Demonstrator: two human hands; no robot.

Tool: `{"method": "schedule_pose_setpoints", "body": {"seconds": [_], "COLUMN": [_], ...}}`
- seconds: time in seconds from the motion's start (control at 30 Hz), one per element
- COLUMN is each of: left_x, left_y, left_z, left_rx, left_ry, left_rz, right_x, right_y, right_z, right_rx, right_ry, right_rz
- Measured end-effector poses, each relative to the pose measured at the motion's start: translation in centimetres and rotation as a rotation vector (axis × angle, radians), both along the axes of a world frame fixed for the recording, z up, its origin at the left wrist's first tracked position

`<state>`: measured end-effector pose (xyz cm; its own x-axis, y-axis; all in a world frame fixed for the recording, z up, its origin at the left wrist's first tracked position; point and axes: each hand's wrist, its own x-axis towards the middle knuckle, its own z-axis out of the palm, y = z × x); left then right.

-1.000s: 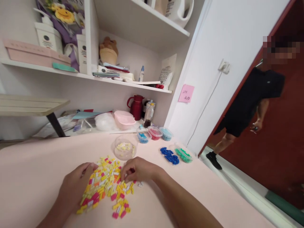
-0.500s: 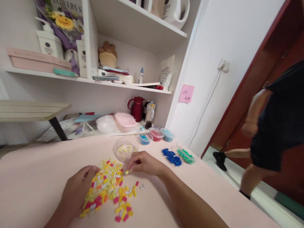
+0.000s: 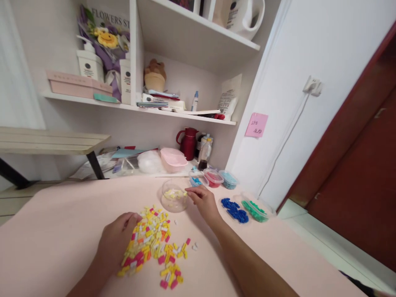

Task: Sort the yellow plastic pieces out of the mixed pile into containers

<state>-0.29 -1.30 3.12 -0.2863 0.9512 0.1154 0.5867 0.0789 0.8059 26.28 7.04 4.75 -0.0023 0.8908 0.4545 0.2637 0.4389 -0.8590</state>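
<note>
My right hand pinches a small pale yellow plastic piece at the right rim of a round clear container. Inside that container lie several pale yellow pieces. A loose pile of small yellow, pink, white and orange pieces spreads over the pink tabletop. Against the pile's left edge rests my left hand, its fingers curled and thumb close to the index finger. What it holds, if anything, is hidden.
Dark blue pieces and a tub of green pieces sit to the right. Behind are tubs of blue, red and light blue pieces. Shelves hold bottles and boxes; a red jug stands below.
My right hand has moved from the pile's edge up to the clear container's rim with the pale yellow piece. My left hand stays by the pile. A passing person has mostly left view.
</note>
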Motion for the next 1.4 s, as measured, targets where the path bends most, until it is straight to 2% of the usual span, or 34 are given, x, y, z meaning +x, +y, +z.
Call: {"method": "schedule_pose_setpoints", "body": {"seconds": [0.1,0.23,0.27,0.4,0.5,0.57,0.7,0.8,0.97,1.07,1.23,1.4], "left_x": [0.1,0.4,0.4,0.6,0.5,0.4,0.4,0.5,0.7,0.7,0.7,0.6], "left_y": [-0.1,-0.3,-0.3,-0.3,-0.2,-0.1,-0.1,-0.3,-0.4,-0.4,-0.4,-0.4], "left_z": [0.2,0.4,0.4,0.2,-0.3,-0.6,-0.8,-0.6,-0.2,-0.3,-0.5,-0.4], "left_rx": [0.004,0.010,0.006,-0.008,-0.002,0.011,0.022,0.026,0.043,0.053,0.068,0.070], "left_ry": [-0.014,-0.007,0.001,-0.031,-0.047,-0.048,-0.051,-0.042,-0.028,-0.029,-0.028,-0.020], "left_rz": [0.015,0.018,0.013,0.029,0.029,0.026,0.034,0.032,0.027,0.028,0.023,0.012], "right_x": [0.3,0.3,0.1,-1.1,-1.4,-1.2,-0.9,-1.2,-2.0,-2.0,-2.4,-3.7], "right_y": [-0.2,-1.7,-2.2,-3.8,-4.2,-4.0,-3.6,-3.8,-4.5,-4.7,-5.5,-6.2], "right_z": [0.0,1.3,1.8,2.5,1.8,1.1,0.4,0.6,1.1,1.5,2.3,1.2], "right_rx": [-0.003,0.017,0.002,-0.184,-0.284,-0.333,-0.339,-0.299,-0.145,-0.131,-0.051,0.043], "right_ry": [-0.001,0.043,0.031,-0.145,-0.271,-0.345,-0.441,-0.486,-0.654,-0.730,-0.596,-0.624], "right_rz": [0.007,0.038,0.087,0.449,0.639,0.710,0.693,0.693,0.648,0.639,0.680,0.733]}}
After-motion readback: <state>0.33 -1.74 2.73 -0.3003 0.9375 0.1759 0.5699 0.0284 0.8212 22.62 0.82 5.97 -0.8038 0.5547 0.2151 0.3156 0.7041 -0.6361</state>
